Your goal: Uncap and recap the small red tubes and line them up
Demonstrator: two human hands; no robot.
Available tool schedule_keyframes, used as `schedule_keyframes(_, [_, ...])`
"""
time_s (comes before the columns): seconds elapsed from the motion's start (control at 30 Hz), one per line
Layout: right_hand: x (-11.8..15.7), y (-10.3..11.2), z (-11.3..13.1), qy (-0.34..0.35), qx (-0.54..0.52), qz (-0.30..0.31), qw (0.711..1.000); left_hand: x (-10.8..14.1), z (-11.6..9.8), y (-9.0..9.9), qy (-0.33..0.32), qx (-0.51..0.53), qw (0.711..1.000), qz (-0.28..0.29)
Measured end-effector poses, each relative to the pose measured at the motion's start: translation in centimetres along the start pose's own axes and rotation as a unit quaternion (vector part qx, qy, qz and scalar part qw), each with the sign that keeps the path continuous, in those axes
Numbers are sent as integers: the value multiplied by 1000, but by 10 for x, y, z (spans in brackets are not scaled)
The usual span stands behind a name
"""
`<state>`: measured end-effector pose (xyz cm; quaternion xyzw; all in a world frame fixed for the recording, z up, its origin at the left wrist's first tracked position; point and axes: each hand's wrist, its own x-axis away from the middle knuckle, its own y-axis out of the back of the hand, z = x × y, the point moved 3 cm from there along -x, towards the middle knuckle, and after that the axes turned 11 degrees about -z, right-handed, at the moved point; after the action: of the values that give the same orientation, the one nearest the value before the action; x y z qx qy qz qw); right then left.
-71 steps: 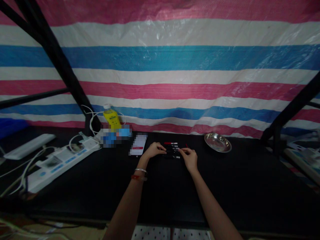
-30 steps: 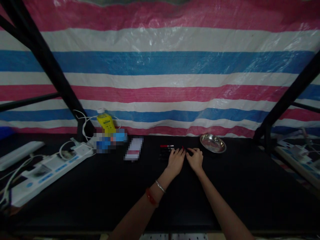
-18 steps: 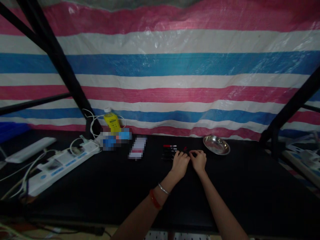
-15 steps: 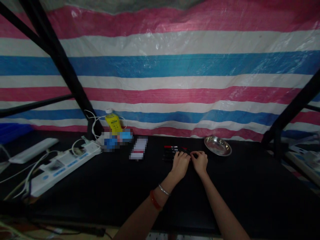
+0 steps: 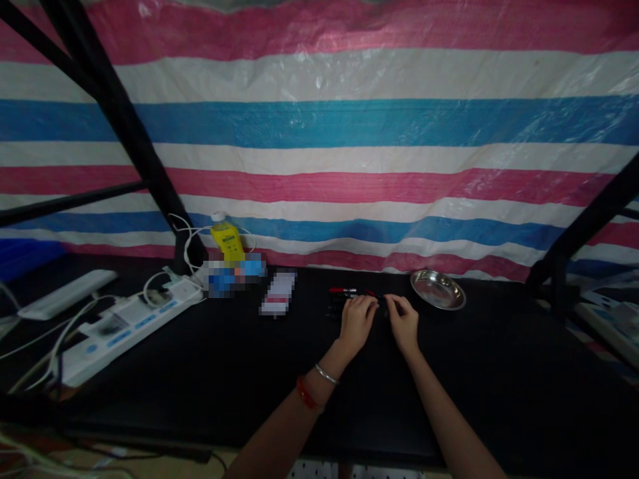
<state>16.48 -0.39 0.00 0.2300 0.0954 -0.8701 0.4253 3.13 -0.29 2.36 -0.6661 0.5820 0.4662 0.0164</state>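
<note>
My left hand (image 5: pixel 356 322) is over the middle of the black table, its fingers bent and pressed together at the tips. What they hold, if anything, is too small and dark to name. Just to its right is my right hand (image 5: pixel 403 322), with thumb and finger pinched; its grip is also too dark to make out. A slim red and silver pen (image 5: pixel 343 291) lies beyond my left hand. Several dark pens (image 5: pixel 335 306) lie beside it, partly hidden by that hand. A small red piece (image 5: pixel 370 293) shows beyond the gap between my hands.
A round metal dish (image 5: pixel 438 290) stands right of my hands. To the left are a phone-like flat object (image 5: pixel 278 293), a yellow bottle (image 5: pixel 227 241) and a white power strip (image 5: pixel 124 332) with cables. Black frame posts (image 5: pixel 130 140) and a striped sheet (image 5: pixel 319 126) enclose the table.
My hands have moved slightly apart, leaving a gap between their fingertips. The left hand's fingers have drawn back from over the pens. The camera view has shifted a little.
</note>
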Motion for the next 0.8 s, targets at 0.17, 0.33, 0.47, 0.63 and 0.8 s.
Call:
schedule_keyframes(0.17, [5, -6, 12, -13, -37, 51, 998, 1, -4, -2, -39, 19, 999, 34])
schedule_keyframes(0.33, [5, -5, 9, -60, -64, 44, 995, 1, -7, 1, -53, 6, 999, -3])
schedule_keyframes(0.47, [6, -6, 5, -96, -87, 62, 990, 1, -5, 2, -41, -6, 999, -25])
schedule_keyframes(0.63, [9, -10, 3, -106, -100, 78, 986, 1, -4, 1, -56, -1, 998, -15])
schedule_keyframes(0.8, [9, -11, 5, -81, -87, 62, 991, 3, -5, -1, -83, 19, 996, 5])
